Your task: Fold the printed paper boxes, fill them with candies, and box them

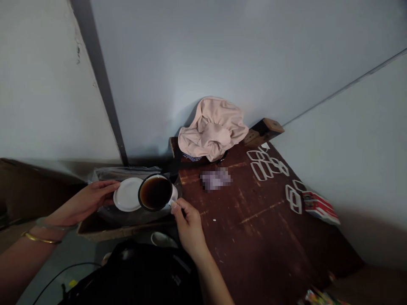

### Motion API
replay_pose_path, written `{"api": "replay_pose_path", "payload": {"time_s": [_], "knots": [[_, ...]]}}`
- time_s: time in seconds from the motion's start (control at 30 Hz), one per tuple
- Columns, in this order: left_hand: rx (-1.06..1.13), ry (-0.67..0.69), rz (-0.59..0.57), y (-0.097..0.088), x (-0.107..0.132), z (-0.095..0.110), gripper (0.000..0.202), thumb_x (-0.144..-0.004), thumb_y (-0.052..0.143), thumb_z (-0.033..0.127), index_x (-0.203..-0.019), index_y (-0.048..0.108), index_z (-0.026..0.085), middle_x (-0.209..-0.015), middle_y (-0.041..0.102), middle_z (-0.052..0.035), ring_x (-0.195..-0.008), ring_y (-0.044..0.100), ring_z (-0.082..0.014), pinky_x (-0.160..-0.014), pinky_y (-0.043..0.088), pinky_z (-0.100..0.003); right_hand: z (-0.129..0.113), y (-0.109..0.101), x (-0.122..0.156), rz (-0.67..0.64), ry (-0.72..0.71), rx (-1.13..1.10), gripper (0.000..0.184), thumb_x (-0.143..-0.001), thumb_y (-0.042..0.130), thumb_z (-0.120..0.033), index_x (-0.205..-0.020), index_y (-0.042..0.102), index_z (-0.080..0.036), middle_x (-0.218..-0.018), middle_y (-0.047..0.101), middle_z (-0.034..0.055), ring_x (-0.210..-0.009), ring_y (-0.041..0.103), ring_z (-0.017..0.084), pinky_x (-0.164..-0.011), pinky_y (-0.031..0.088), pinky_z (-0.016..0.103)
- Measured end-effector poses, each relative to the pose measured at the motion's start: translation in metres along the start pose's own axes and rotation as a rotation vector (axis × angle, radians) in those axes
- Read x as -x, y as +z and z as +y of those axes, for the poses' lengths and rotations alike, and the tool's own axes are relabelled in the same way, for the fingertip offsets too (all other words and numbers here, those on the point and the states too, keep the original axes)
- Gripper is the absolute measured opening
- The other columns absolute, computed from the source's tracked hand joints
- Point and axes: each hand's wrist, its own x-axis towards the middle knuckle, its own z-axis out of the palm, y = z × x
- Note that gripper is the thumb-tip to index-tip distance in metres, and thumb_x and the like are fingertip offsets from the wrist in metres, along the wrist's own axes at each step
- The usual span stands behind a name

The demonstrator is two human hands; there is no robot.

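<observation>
My right hand is closed round the handle of a white mug with a dark rim. Dark brown liquid fills much of the mug. Just left of it, my left hand grips a round white lid by its left edge, fingers partly hidden behind it. The lid lies level beside the mug's rim, and the mug's mouth is uncovered. Both are held above an open cardboard box lined with clear plastic.
On the dark red wooden table lie a crumpled pink cloth hat, several white rounded frames, a red and white packet and a blurred purple item. A wooden block stands by the wall. A black cable runs along the floor.
</observation>
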Motion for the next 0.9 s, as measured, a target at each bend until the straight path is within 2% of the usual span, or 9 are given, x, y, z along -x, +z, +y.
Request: {"api": "replay_pose_path", "payload": {"time_s": [0.1,0.23,0.43,0.57,0.7,0.9], "knots": [[0.009,-0.008,-0.014,-0.002,-0.001,-0.001,0.036,-0.069,0.081,0.043,-0.093,0.077,0.016,-0.101,0.078,-0.0104,-0.089,0.069,-0.0245,-0.076,0.059,-0.032,-0.001,0.002,-0.004,-0.002,-0.028,0.045,0.036,-0.096,0.046,-0.038,-0.066,0.046,-0.019,-0.064,0.042,-0.0029,-0.062,0.041,0.012,-0.059,0.029,0.024],[0.022,-0.025,-0.011,-0.002,0.0,-0.001,0.034,-0.072,0.08,0.042,-0.096,0.077,0.017,-0.097,0.078,-0.0076,-0.088,0.068,-0.0213,-0.073,0.059,-0.028,0.0,0.003,-0.007,0.013,-0.043,0.07,0.035,-0.095,0.046,-0.037,-0.065,0.045,-0.019,-0.063,0.041,-0.003,-0.061,0.04,0.012,-0.058,0.029,0.024],[0.035,-0.019,0.002,0.007,0.009,0.01,0.036,-0.063,0.086,0.041,-0.088,0.079,0.016,-0.088,0.079,-0.0055,-0.081,0.067,-0.0199,-0.068,0.058,-0.026,0.002,0.003,-0.006,0.008,-0.017,0.011,0.034,-0.095,0.046,-0.038,-0.066,0.047,-0.019,-0.063,0.042,-0.003,-0.061,0.04,0.012,-0.059,0.03,0.024],[0.033,-0.025,0.003,0.011,0.014,0.016,0.033,-0.061,0.086,0.039,-0.084,0.079,0.017,-0.086,0.08,-0.0048,-0.079,0.067,-0.0196,-0.068,0.058,-0.027,0.007,0.001,-0.005,-0.009,0.028,-0.099,0.034,-0.094,0.048,-0.04,-0.067,0.049,-0.019,-0.063,0.042,-0.003,-0.062,0.039,0.012,-0.059,0.03,0.024],[0.045,-0.031,-0.035,0.01,0.014,0.017,0.027,-0.067,0.082,0.038,-0.086,0.078,0.019,-0.093,0.08,-0.0048,-0.081,0.069,-0.0204,-0.072,0.058,-0.03,0.012,-0.003,0.0,-0.018,0.097,-0.293,0.036,-0.092,0.049,-0.044,-0.066,0.048,-0.019,-0.064,0.042,-0.003,-0.062,0.039,0.012,-0.06,0.032,0.024],[0.095,-0.015,-0.024,0.008,0.015,0.019,0.027,-0.068,0.083,0.039,-0.087,0.078,0.021,-0.094,0.081,-0.0024,-0.088,0.069,-0.0206,-0.074,0.058,-0.029,0.019,-0.021,0.02,0.053,0.124,-0.465,0.04,-0.09,0.054,-0.05,-0.064,0.05,-0.019,-0.065,0.045,-0.0023,-0.062,0.04,0.012,-0.061,0.034,0.024]]}}
